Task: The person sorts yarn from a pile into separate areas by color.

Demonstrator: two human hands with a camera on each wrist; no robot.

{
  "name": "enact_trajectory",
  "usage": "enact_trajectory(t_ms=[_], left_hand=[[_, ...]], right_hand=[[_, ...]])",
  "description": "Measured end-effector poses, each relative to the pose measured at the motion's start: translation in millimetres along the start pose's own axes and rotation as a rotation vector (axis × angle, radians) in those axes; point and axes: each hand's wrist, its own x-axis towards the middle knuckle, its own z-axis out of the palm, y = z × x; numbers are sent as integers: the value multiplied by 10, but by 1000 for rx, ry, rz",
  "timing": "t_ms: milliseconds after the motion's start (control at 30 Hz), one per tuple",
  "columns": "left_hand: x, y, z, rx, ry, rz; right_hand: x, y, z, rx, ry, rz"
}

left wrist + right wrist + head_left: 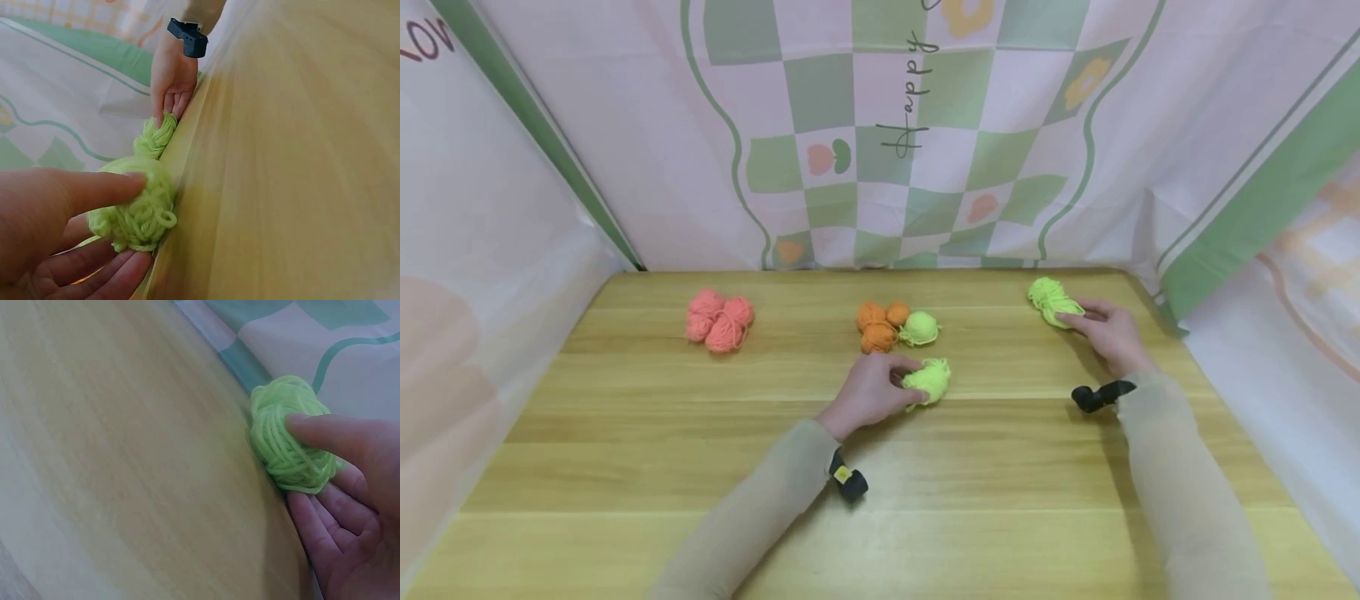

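Between the thumb and fingers of my left hand (870, 392) is a small yellow-green yarn ball (929, 381), just in front of the orange cluster. A loose loop shows on this ball (139, 203) in the left wrist view. Farther right and back, my right hand (1112, 332) pinches an oblong yellow-green yarn ball (1052, 301). In the right wrist view its thumb presses on the strands of that yarn ball (290, 437), with the fingers beneath. Another yellow-green yarn ball (921, 328) lies on the table beside several orange yarn balls (876, 326).
Several coral-pink yarn balls (718, 321) sit together at the back left of the wooden table (970, 467). A patterned curtain (820, 83) hangs along the table's back edge, and cloth hangs at both sides. Each wrist wears a small black camera.
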Motion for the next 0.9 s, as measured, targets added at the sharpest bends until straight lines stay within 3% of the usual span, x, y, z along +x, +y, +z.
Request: enact_trajectory(t_ms=[167,333,633,767,900], left_hand=[[92,47,75,-56,19,5],[209,113,240,-141,48,23],[539,235,550,-243,126,32],[721,341,585,-286,147,28],[936,500,497,-320,175,35]], right_hand=[[5,18,-6,8,6,3],[-1,34,11,-3,2,13],[-19,46,40,8,-8,28],[-13,49,29,14,2,37],[-19,18,30,4,11,41]])
